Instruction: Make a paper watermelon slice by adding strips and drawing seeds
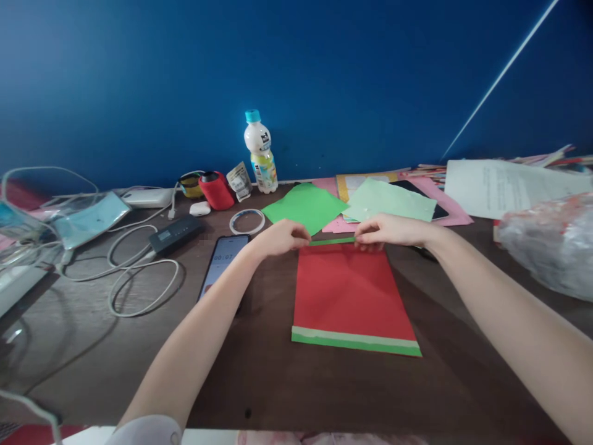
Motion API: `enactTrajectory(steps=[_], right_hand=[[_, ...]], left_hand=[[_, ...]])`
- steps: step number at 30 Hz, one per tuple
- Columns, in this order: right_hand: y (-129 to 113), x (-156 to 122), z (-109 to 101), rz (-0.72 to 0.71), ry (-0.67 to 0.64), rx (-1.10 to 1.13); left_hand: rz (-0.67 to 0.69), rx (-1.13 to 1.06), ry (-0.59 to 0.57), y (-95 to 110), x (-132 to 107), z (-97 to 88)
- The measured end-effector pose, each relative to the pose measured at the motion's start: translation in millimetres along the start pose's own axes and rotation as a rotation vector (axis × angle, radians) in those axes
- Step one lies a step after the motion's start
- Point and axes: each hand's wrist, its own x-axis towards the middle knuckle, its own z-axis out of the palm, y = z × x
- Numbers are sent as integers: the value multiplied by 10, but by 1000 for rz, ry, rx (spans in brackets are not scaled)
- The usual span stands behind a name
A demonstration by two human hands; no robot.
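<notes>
A sheet of red paper [347,287] lies flat on the dark table, with a pale green band and a bright green band [356,343] along its near edge. At its far edge runs a narrow green paper strip [332,241]. My left hand [286,237] pinches the strip's left end, fingers curled. The right end is between the fingertips of my right hand [377,231], which partly cover the red sheet's far corner. Whether the strip touches the red paper along its whole length I cannot tell.
Behind my hands lie a green sheet [306,207] and a pale green sheet [389,201]. A phone [222,262], roll of tape [247,221], bottle [263,157] and power bank with cable [176,235] are to the left. A crumpled plastic bag [551,244] sits at right.
</notes>
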Motion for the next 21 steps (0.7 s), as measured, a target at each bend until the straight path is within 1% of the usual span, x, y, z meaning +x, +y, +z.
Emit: enactTrajectory(steps=[3, 6, 8, 10, 11, 14, 16, 18, 21], right_hand=[[57, 40, 45, -59, -27, -24], [18, 86, 103, -123, -41, -53], [-26, 100, 121, -144, -59, -61], [-47, 100, 111, -135, -61, -64], [-45, 96, 96, -127, -33, -69], [-6, 81, 30, -110, 121, -86], [21, 76, -14, -91, 191, -65], [33, 71, -49, -50, 192, -38], [35, 59, -90, -9, 145, -16]], left_hand=[[-28, -19, -67, -36, 13, 32], [-62, -29, -139, -81, -5, 9], [-83, -38, -158, -109, -24, -32], [-96, -62, -155, -123, -38, -68], [-100, -78, -148, -122, -40, -78], [-98, -100, -131, -99, -28, -75], [-98, -85, -117, -86, -8, -58], [-104, -53, -98, -90, 8, -42], [-133, -34, -94, -117, 10, -37]])
